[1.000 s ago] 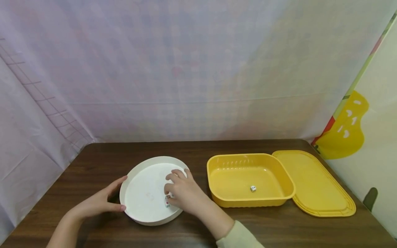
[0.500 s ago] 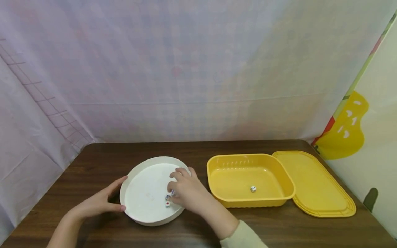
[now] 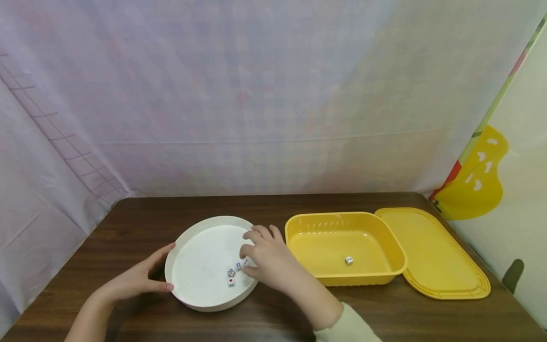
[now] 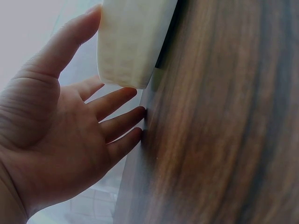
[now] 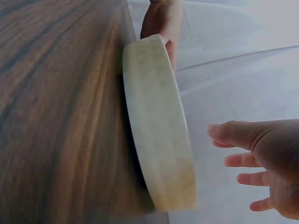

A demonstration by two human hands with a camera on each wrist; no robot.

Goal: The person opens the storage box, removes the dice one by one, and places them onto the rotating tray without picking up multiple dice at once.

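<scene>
A round white tray (image 3: pixel 205 266) lies on the table, with several dice in its right part. The nearest die (image 3: pixel 231 282) has one red dot uppermost; others (image 3: pixel 238 266) show blue pips. My left hand (image 3: pixel 132 278) touches the tray's left side with thumb and index tips, its fingers spread and straight, as the left wrist view also shows. Over the tray's right rim is my right hand (image 3: pixel 271 259), fingers loosely bent and apart, the thumb beside the rightmost die (image 3: pixel 245 262). In the right wrist view nothing is visible between its fingers (image 5: pixel 243 160).
A yellow container (image 3: pixel 329 242) stands right of the tray, with one die (image 3: pixel 349 261) on its floor. Its yellow lid (image 3: pixel 440 256) lies further right, by the container's edge. The dark wooden table (image 3: pixel 141 213) ends at a pale curtain (image 3: pixel 256 95).
My right hand has shifted right across the tray toward its rim, uncovering the dice that were partly hidden beneath its fingers. My left hand and the tray stay in place.
</scene>
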